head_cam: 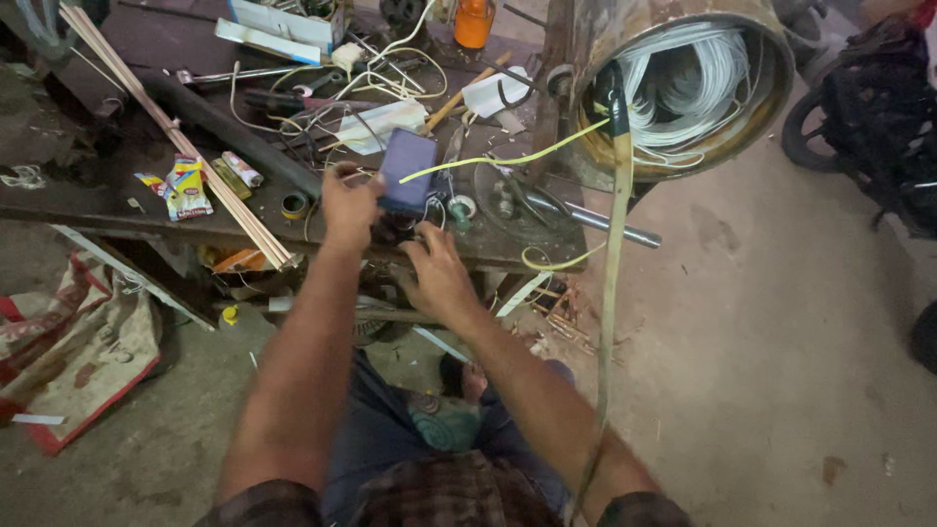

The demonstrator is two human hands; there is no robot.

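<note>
Left hand (pixel 349 203) fingers grip the lower edge of a dark blue rectangular box (pixel 408 168) at the front of the cluttered table (pixel 117 210). Right hand (pixel 439 278), fingers spread wide, rests just below the box at the table edge, near a yellow wire (pixel 508 158).

A flat box (pixel 408 168) stands on the table (pixel 117 205), left hand (pixel 348 203) on it, right hand (pixel 439 278) before it; wire-filled drum (pixel 683 83) at right; packets (pixel 185 187) at left.
</note>
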